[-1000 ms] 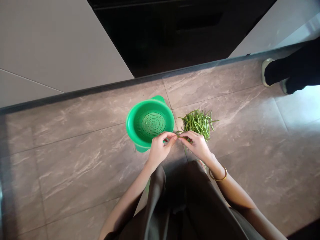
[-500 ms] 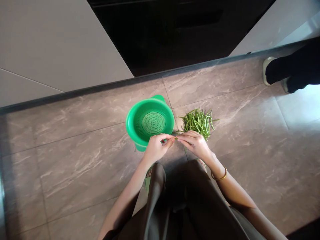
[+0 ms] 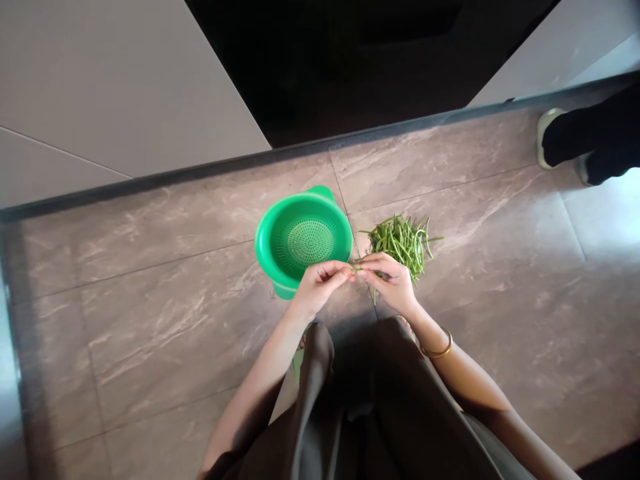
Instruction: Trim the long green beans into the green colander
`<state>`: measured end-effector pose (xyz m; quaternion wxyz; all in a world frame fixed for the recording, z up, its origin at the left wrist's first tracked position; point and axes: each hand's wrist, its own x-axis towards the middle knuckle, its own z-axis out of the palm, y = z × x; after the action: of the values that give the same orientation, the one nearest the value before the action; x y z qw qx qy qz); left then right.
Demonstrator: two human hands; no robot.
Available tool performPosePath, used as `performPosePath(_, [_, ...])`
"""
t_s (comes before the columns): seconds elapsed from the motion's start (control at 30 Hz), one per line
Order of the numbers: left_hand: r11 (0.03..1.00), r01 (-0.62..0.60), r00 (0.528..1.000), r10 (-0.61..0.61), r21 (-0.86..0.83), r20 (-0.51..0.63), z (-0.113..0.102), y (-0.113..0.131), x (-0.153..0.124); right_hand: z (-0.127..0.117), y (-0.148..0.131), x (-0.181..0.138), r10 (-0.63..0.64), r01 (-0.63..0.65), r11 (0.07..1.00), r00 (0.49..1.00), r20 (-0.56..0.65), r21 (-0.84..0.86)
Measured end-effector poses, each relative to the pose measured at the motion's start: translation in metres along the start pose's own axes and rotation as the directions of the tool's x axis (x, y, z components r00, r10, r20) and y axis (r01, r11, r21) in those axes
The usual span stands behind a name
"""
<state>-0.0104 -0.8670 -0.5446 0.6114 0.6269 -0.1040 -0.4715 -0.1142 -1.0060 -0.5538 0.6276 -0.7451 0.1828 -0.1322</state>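
Note:
Between my hands is a thin green bean (image 3: 356,268), pinched at the fingertips and mostly covered by them. My left hand (image 3: 323,281) is closed on one part of it, in front of the near rim of a green colander (image 3: 265,257). My right hand (image 3: 393,280) pinches the bean too, its fingertips almost touching the left ones. Just beyond the right hand lies a loose pile of green beans (image 3: 400,240) on the floor. The colander's perforated bottom shows no beans in it.
Grey-brown floor tiles (image 3: 165,320) spread all around. Pale cabinet fronts (image 3: 115,80) and a black glossy panel (image 3: 360,67) stand at the far side. Another person's dark-trousered legs and light shoes (image 3: 547,137) are at the right. My knees (image 3: 320,347) are close below my hands.
My hands stay together on the bean, with the fingertips bunched closer and turned slightly. The whole view has shifted a little; the colander and pile lie as before.

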Motion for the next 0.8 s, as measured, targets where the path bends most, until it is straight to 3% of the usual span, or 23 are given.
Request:
performPosePath(0.07, [1.0, -0.006, 1.0, 0.006, -0.025, -0.002, 0.004, 0.001, 0.0, 0.005, 0.002, 0.001, 0.143, -0.116, 0.962, 0.985, -0.097, 0.248])
performPosePath(0.17, [1.0, 0.007, 1.0, -0.007, -0.018, -0.021, 0.008, -0.001, 0.001, 0.003, 0.004, 0.006, 0.365, -0.215, 0.766, 0.921, -0.134, 0.606])
performPosePath(0.23, [0.999, 0.031, 0.999, -0.031, -0.015, -0.042, 0.008, -0.004, 0.001, -0.005, 0.006, 0.011, 0.45, -0.236, 0.641, 0.886, -0.108, 0.73])
performPosePath(0.3, [0.998, 0.057, 0.996, -0.057, -0.011, -0.064, 0.007, -0.007, 0.001, -0.017, 0.009, 0.015, 0.488, -0.229, 0.583, 0.866, -0.11, 0.78])
performPosePath(0.47, [0.997, 0.075, 0.989, -0.076, -0.009, -0.125, 0.001, -0.012, 0.001, -0.054, 0.022, 0.022, 0.436, -0.108, 0.657, 0.861, -0.26, 0.746])
performPosePath(0.63, [1.0, -0.012, 0.975, 0.013, 0.006, -0.222, -0.021, -0.011, 0.004, -0.087, 0.034, 0.023, 0.37, 0.024, 0.679, 0.852, -0.371, 0.733])
performPosePath(0.8, [0.986, -0.167, 0.904, 0.145, -0.019, -0.402, -0.057, -0.01, 0.006, -0.102, 0.033, 0.022, 0.384, 0.057, 0.674, 0.825, -0.415, 0.737])
